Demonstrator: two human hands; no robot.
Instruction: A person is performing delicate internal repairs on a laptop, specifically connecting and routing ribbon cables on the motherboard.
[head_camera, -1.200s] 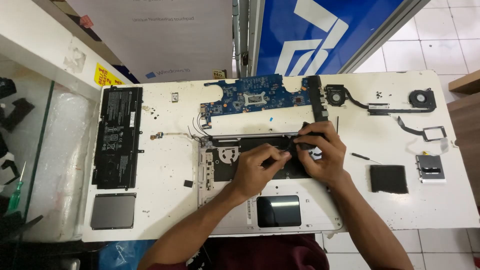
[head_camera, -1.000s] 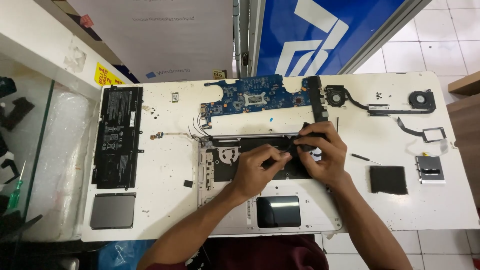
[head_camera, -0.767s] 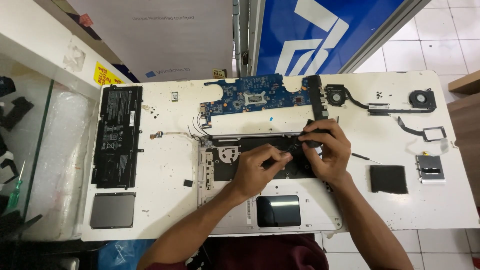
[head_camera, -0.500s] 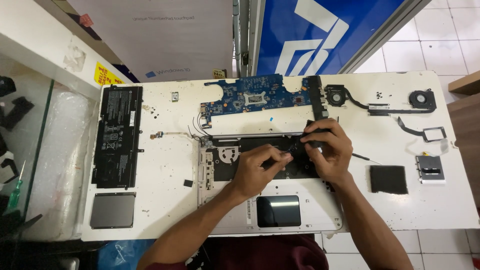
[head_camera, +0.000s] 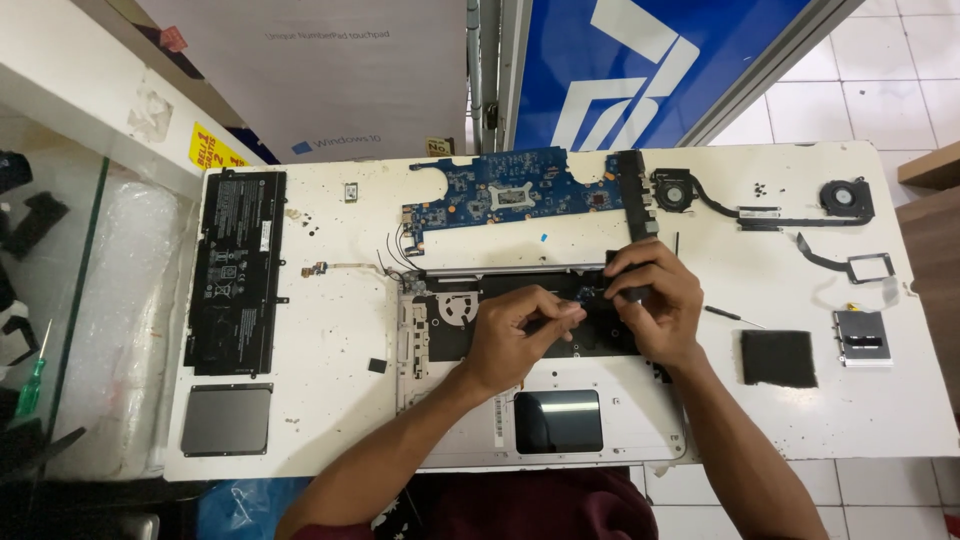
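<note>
Silver laptop base (head_camera: 440, 400) lies open at the table's (head_camera: 330, 330) near edge, its dark inner bay under both hands. The left hand (head_camera: 515, 335) rests on the bay's middle, fingers pinched together on something too small to make out. The right hand (head_camera: 655, 305), at about 2 o'clock from the left, curls closed over a small black part (head_camera: 618, 262) at the bay's upper right corner. Blue motherboard (head_camera: 510, 195) sits at 12 o'clock just beyond the base; a black battery (head_camera: 238, 270) lies at 9 o'clock, well apart; fans with heatpipe (head_camera: 760, 205) at 2 o'clock.
</note>
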